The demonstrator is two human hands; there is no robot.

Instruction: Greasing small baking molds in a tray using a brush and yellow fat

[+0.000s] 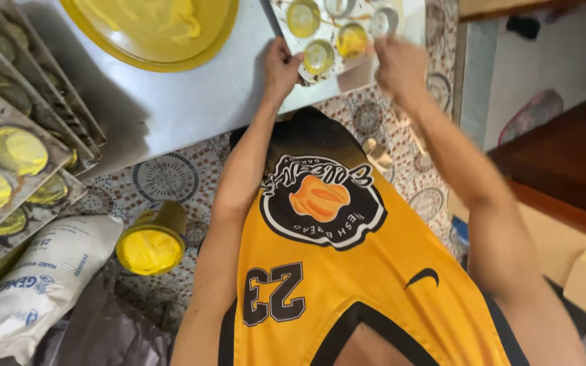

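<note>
Head view: baking tray of round yellow-greased moulds lies on the counter, directly ahead of both hands. Left hand pinches its near-left edge; right hand, blurred, touches its right edge, grip unclear.

Metal baking tray with round cups of yellow batter, flat on steel table edge

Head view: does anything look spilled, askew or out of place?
Some oddities. The tray under the left hand and right hand overhangs the table edge. An open yellow tub stands on the tiled floor beside a white sack.
</note>
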